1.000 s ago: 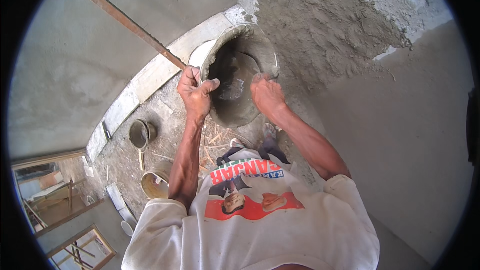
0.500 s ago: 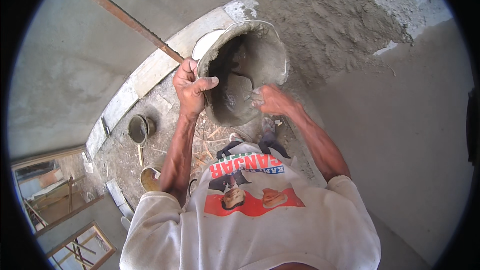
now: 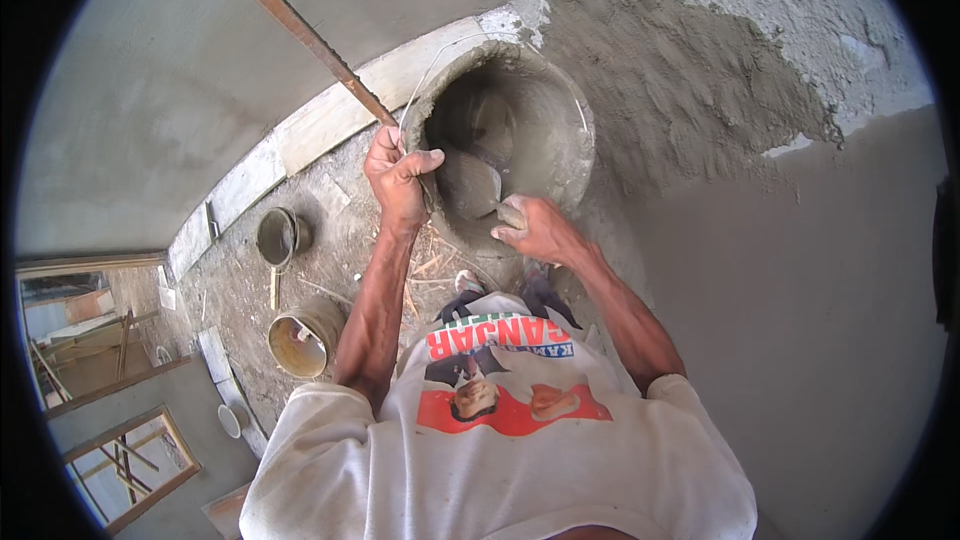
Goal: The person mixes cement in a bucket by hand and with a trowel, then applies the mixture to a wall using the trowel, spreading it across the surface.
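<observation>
My left hand (image 3: 398, 178) grips the left rim of a large mortar-caked bucket (image 3: 560, 130), thumb over the edge. The bucket is tilted with its mouth toward me and has a thin wire handle. My right hand (image 3: 535, 230) is closed on the handle of a trowel at the lower right of the mouth; the trowel's blade (image 3: 468, 183) lies inside against the grey, wet interior. A long rusty brown bar (image 3: 300, 22) runs to just behind my left hand; whether my fingers touch it I cannot tell.
Grey wall (image 3: 170, 110) at left has a pale edging strip (image 3: 250, 185) along it. Rough wet mortar (image 3: 690, 70) covers the upper right, above smoother plaster (image 3: 780, 300). A small bucket (image 3: 275, 237), a yellowish bucket (image 3: 298, 345) and scraps lie on the dirty floor. A framed opening (image 3: 130, 465) is lower left.
The bucket and my left hand have shifted right in the picture. My right hand has moved down along the bucket's mouth, and the trowel's blade now lies farther toward the bucket's left.
</observation>
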`<state>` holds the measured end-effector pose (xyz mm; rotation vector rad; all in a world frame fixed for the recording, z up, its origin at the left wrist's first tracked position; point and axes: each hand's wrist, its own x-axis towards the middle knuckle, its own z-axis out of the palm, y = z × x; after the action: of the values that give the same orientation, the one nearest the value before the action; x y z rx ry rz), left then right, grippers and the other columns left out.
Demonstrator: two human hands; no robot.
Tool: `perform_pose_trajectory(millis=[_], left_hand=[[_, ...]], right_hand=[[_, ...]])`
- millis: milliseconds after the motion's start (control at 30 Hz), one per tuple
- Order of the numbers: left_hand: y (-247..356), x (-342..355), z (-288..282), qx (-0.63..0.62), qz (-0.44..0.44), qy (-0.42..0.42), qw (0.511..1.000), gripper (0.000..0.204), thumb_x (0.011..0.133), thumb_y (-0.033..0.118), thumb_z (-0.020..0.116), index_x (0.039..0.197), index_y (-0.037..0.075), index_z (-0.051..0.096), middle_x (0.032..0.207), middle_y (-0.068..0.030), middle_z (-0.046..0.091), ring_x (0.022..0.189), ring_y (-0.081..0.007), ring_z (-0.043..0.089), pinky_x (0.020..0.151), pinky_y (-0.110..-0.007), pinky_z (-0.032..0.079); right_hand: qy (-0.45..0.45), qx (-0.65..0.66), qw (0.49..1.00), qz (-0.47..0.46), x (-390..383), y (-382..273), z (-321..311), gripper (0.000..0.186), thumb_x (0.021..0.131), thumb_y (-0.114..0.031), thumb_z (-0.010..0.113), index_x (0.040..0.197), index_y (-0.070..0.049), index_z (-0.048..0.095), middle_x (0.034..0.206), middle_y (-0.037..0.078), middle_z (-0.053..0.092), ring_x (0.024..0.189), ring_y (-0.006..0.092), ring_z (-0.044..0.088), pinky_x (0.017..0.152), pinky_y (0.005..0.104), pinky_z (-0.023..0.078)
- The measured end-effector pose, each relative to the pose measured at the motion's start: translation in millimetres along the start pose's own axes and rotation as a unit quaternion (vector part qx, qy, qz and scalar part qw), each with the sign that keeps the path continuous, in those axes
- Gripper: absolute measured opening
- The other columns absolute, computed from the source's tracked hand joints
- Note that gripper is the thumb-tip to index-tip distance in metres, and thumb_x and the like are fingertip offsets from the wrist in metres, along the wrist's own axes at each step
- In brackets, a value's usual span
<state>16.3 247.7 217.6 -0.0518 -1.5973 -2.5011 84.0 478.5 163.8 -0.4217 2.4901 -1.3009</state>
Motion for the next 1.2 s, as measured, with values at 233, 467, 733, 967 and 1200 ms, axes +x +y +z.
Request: perform_pose_trajectory(millis=[233,467,733,967,1200], left_hand=[[-6.2,-18.5,6.9,-0.088,-0.022,0.178,0.980,0.030,0.072,-0.012,0.064,0.095,0.005,0.056,0.093,-0.0095,0.069,0.077,-0.0200,0.067,0.075,-0.035,0.059],[0.6,-40.6,-34.2,-0.035,-0.013,0.248,0.968,0.039,0.073,-0.011,0.062,0.110,0.001,0.061,0.099,-0.0095,0.070,0.084,-0.0229,0.069,0.080,-0.037,0.059],[-45.5,-50.5,-73.0,0.079,-0.006,0.239,0.968,0.028,0.071,-0.013,0.064,0.088,0.007,0.055,0.085,-0.0016,0.061,0.073,-0.0128,0.057,0.070,-0.030,0.050],[-26.9,-47.1,-68.4,0.063,-0.037,0.217,0.973,0.028,0.073,-0.015,0.065,0.088,0.008,0.058,0.083,-0.0012,0.065,0.072,-0.0114,0.060,0.069,-0.028,0.051],[-20.6,-3.1,-19.1,0.001,-0.112,0.032,0.993,0.034,0.071,-0.016,0.065,0.092,0.010,0.059,0.081,0.0009,0.064,0.072,-0.0095,0.061,0.070,-0.025,0.051]], right_hand=[[0.015,-0.040,0.999,-0.022,1.5,-8.7,-46.9,0.044,0.092,-0.029,0.074,0.117,0.007,0.067,0.095,0.031,0.072,0.093,0.0494,0.071,0.084,0.0530,0.055],[-0.103,0.199,0.970,0.096,7.1,-48.1,-199.6,0.034,0.103,-0.023,0.062,0.117,0.008,0.065,0.075,0.011,0.068,0.054,0.0157,0.063,0.050,0.0319,0.052],[0.337,0.105,0.909,0.220,32.4,62.5,-359.7,0.032,0.104,-0.031,0.062,0.107,0.001,0.064,0.069,0.002,0.058,0.052,0.0094,0.053,0.044,0.0292,0.044],[0.233,0.276,0.912,0.197,-56.8,2.0,-197.9,0.031,0.105,-0.029,0.056,0.112,0.000,0.065,0.073,-0.001,0.056,0.054,0.0074,0.050,0.047,0.0260,0.042],[0.131,-0.078,0.988,-0.006,-39.6,23.7,-31.2,0.040,0.088,-0.014,0.071,0.123,0.004,0.064,0.097,0.025,0.065,0.104,0.0464,0.069,0.084,0.0557,0.054]])
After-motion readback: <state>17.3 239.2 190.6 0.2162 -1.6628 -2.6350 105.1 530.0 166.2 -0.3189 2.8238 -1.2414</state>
